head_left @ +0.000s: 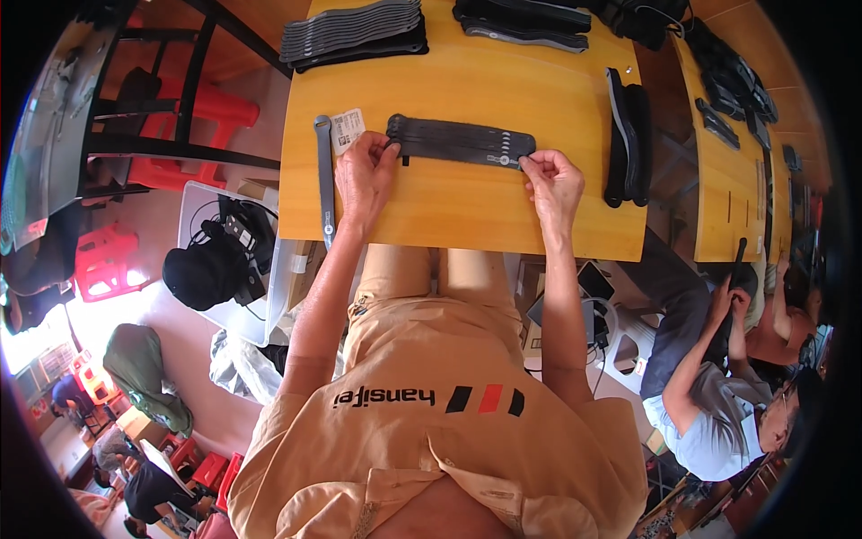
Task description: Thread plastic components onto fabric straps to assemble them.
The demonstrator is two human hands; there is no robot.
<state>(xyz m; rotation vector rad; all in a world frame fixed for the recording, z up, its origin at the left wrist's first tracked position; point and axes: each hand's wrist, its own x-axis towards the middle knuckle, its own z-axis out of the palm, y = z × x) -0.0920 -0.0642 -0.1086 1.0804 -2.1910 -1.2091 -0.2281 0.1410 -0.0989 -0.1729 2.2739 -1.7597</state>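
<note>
A small stack of flat black straps (458, 140) lies crosswise before me on the yellow table (440, 211), with rounded ends and white printing near the right end. My left hand (366, 180) has thumb and fingers pinched at its left end. At the opposite end, my right hand (553, 184) pinches the lower right corner. A single grey strap (324, 175) with a slot at its top lies lengthwise left of my left hand. Partly under the fingers of that hand is a white printed label (347, 126). A short black tab shows below the stack.
Piles of straps lie at the far left (355, 31), far right (525, 25) and right edge (628, 135). A white bin (269, 314) with black gear stands left, near red stools (108, 260). A co-worker (718, 404) sits at right, hands raised around a dark strip.
</note>
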